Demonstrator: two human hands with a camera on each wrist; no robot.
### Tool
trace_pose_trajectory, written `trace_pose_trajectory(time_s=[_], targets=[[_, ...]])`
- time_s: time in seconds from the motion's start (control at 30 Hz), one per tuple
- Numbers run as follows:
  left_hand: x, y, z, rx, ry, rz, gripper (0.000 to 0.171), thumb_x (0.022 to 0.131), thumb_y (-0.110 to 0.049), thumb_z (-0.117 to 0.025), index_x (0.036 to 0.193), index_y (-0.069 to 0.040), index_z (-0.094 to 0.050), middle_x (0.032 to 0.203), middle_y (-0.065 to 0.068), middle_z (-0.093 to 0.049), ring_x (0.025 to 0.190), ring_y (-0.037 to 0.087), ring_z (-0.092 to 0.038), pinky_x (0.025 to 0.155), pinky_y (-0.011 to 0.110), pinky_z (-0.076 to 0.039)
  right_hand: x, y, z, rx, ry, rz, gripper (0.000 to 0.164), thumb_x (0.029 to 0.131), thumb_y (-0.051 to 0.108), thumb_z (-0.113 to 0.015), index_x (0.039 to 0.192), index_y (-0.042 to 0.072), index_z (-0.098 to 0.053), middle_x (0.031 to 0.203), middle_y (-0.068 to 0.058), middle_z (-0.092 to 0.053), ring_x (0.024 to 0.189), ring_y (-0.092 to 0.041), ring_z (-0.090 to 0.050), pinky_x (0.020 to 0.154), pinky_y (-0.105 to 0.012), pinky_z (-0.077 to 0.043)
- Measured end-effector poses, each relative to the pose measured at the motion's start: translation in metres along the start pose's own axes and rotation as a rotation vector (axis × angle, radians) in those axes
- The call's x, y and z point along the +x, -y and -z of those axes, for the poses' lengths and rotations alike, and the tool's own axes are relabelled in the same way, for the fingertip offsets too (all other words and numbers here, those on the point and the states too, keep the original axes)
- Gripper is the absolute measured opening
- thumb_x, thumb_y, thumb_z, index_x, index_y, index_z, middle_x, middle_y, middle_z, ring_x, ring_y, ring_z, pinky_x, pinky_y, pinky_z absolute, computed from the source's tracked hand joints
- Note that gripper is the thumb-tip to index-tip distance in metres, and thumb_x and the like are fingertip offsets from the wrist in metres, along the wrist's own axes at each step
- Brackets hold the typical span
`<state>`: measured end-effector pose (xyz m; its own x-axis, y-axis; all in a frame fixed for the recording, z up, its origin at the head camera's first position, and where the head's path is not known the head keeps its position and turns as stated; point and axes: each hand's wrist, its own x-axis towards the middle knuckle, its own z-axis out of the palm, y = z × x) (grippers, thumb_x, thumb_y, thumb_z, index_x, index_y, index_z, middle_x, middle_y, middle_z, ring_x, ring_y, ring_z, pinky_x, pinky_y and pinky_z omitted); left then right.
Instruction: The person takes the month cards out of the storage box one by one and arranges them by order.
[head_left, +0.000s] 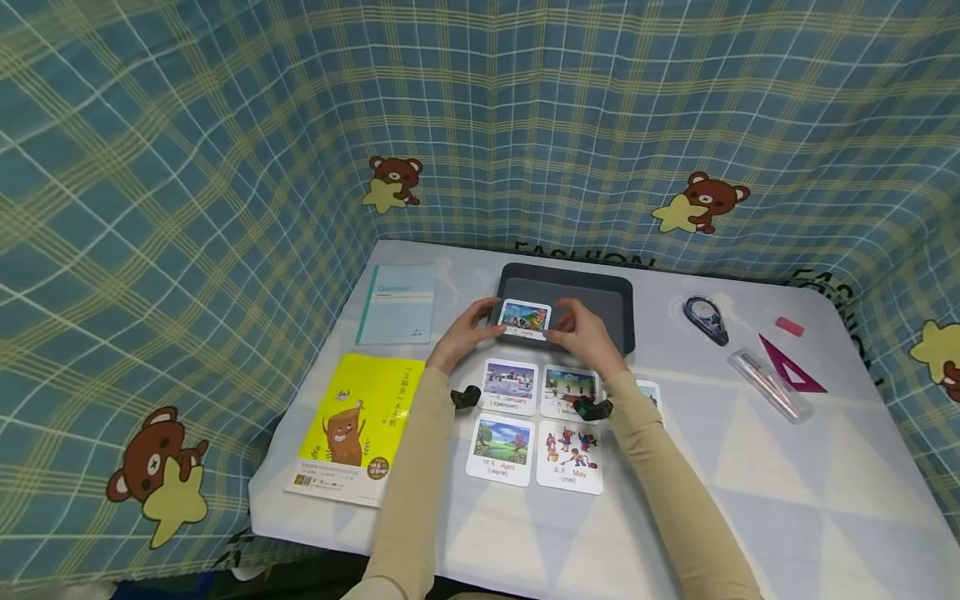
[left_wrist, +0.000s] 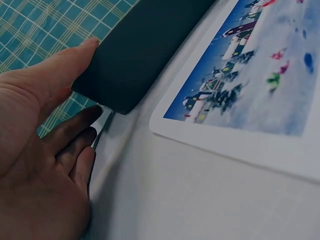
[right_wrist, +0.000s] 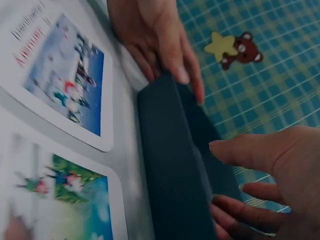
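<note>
Inside the front of the dark grey tray (head_left: 619, 332), a June picture card (head_left: 525, 319) shows a colourful scene, its lower edge cut off by the tray wall. My left hand (head_left: 462, 335) is at the tray's front left corner, thumb (left_wrist: 82, 56) against the rim. Whether it grips the tray or the card I cannot tell. My right hand (head_left: 590, 337) reaches over the front wall, its thumb close to the card's right corner. In the right wrist view, its fingers (right_wrist: 262, 212) are spread, with dark tray between them and the thumb.
In front of the tray lie January (head_left: 510, 386), February (head_left: 553, 380), April (head_left: 500, 450) and May (head_left: 569, 457) cards; another card (head_left: 649, 392) is partly under the right sleeve. Notebook (head_left: 396, 304) and yellow book (head_left: 352, 425) lie left; correction tape (head_left: 705, 318), eraser (head_left: 789, 326), set square (head_left: 795, 372), pencil case (head_left: 772, 387) right.
</note>
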<state>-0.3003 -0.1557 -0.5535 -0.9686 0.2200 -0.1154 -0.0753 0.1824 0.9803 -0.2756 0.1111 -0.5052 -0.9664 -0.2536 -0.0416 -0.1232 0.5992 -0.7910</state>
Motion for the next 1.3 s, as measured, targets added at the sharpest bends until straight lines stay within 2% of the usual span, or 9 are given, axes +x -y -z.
trace_pose_trajectory(time_s=[0.07, 0.17, 0.3, 0.5, 0.73, 0.97, 1.03, 1.17, 1.3], targets=[[0.001, -0.001, -0.001, -0.002, 0.014, -0.002, 0.066, 0.094, -0.024, -0.076, 0.153, -0.025, -0.045, 0.161, 0.004, -0.036, 0.151, 0.026, -0.026, 0.123, 0.051, -0.024, 0.017, 0.000, -0.005, -0.028, -0.005, -0.037, 0.073, 0.094, 0.029, -0.075, 0.153, 0.005, -0.038, 0.123, -0.020, -0.059, 0.104, -0.034, -0.060, 0.086, -0.052, -0.052], [0.001, -0.001, -0.001, 0.004, 0.023, 0.001, 0.067, 0.094, -0.025, -0.077, 0.153, -0.024, -0.045, 0.161, 0.004, -0.036, 0.151, 0.025, -0.026, 0.123, 0.050, -0.024, 0.034, -0.001, -0.012, -0.082, 0.030, -0.092, 0.078, 0.093, 0.031, -0.076, 0.154, 0.002, -0.036, 0.122, -0.022, -0.055, 0.102, -0.035, -0.056, 0.085, -0.051, -0.050], [0.001, -0.003, 0.002, 0.024, 0.019, -0.019, 0.068, 0.093, -0.026, -0.077, 0.153, -0.023, -0.045, 0.160, 0.003, -0.038, 0.151, 0.025, -0.027, 0.124, 0.049, -0.022, 0.048, -0.003, -0.016, -0.155, 0.065, -0.100, 0.082, 0.091, 0.035, -0.078, 0.154, 0.000, -0.037, 0.118, -0.020, -0.051, 0.099, -0.033, -0.050, 0.080, -0.048, -0.045], [0.001, 0.001, 0.000, 0.032, 0.017, -0.053, 0.067, 0.094, -0.027, -0.076, 0.153, -0.023, -0.045, 0.159, 0.003, -0.039, 0.151, 0.025, -0.027, 0.124, 0.048, -0.022, 0.053, -0.009, -0.018, -0.179, 0.038, -0.127, 0.078, 0.087, 0.037, -0.082, 0.147, 0.003, -0.044, 0.117, -0.016, -0.050, 0.099, -0.032, -0.052, 0.080, -0.049, -0.047], [0.006, 0.004, 0.001, 0.065, 0.007, -0.052, 0.067, 0.094, -0.026, -0.076, 0.153, -0.022, -0.045, 0.160, 0.003, -0.038, 0.150, 0.022, -0.029, 0.124, 0.040, -0.020, 0.058, -0.008, -0.024, -0.151, -0.008, -0.113, 0.077, 0.087, 0.031, -0.083, 0.143, 0.002, -0.038, 0.118, -0.019, -0.048, 0.099, -0.035, -0.053, 0.082, -0.051, -0.047], [0.005, 0.001, 0.002, 0.062, 0.006, -0.042, 0.068, 0.093, -0.026, -0.077, 0.152, -0.023, -0.046, 0.160, 0.002, -0.038, 0.150, 0.025, -0.029, 0.123, 0.044, -0.023, 0.060, -0.006, -0.033, -0.058, -0.067, -0.123, 0.070, 0.093, 0.018, -0.074, 0.145, 0.002, -0.030, 0.094, -0.020, -0.063, 0.082, -0.034, -0.061, 0.078, -0.049, -0.051], [0.005, 0.001, 0.001, 0.062, 0.009, -0.037, 0.068, 0.093, -0.025, -0.077, 0.153, -0.022, -0.045, 0.160, 0.003, -0.038, 0.151, 0.025, -0.028, 0.123, 0.045, -0.023, 0.059, -0.005, -0.035, -0.029, -0.073, -0.117, 0.068, 0.095, 0.015, -0.071, 0.146, 0.003, -0.028, 0.090, -0.021, -0.063, 0.078, -0.035, -0.061, 0.077, -0.049, -0.050], [0.002, 0.001, 0.000, 0.053, 0.020, -0.030, 0.069, 0.093, -0.023, -0.077, 0.154, -0.021, -0.044, 0.161, 0.004, -0.036, 0.151, 0.026, -0.027, 0.123, 0.046, -0.024, 0.054, -0.002, -0.032, -0.019, -0.085, -0.067, 0.064, 0.098, 0.016, -0.069, 0.148, 0.004, -0.031, 0.095, -0.021, -0.061, 0.082, -0.034, -0.060, 0.075, -0.048, -0.049], [0.000, 0.000, 0.002, 0.051, 0.007, -0.035, 0.069, 0.093, -0.024, -0.077, 0.153, -0.022, -0.045, 0.161, 0.004, -0.037, 0.151, 0.026, -0.028, 0.123, 0.046, -0.026, 0.046, 0.003, -0.019, -0.012, -0.102, -0.022, 0.060, 0.098, 0.020, -0.070, 0.147, 0.004, -0.039, 0.102, -0.019, -0.060, 0.090, -0.034, -0.061, 0.072, -0.047, -0.051]])
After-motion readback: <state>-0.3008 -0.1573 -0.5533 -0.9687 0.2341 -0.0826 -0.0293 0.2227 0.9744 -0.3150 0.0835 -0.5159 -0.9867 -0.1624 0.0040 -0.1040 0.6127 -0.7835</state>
